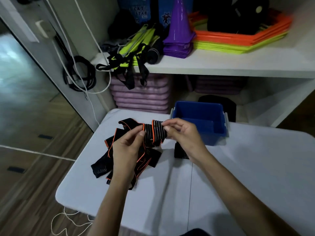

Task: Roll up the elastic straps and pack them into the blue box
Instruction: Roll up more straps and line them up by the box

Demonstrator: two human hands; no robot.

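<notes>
A black elastic strap with orange edges and grey stripes is held above the white table. My left hand pinches its left part and my right hand pinches its right end. Below them lies a loose pile of similar straps. A black rolled piece lies by my right wrist, partly hidden. The blue box stands open just behind my right hand, and it looks empty.
A white shelf behind the table carries purple cones, orange and yellow flat markers and yellow-black straps. Purple mats are stacked below. White cords hang at left. Wood floor lies left of the table.
</notes>
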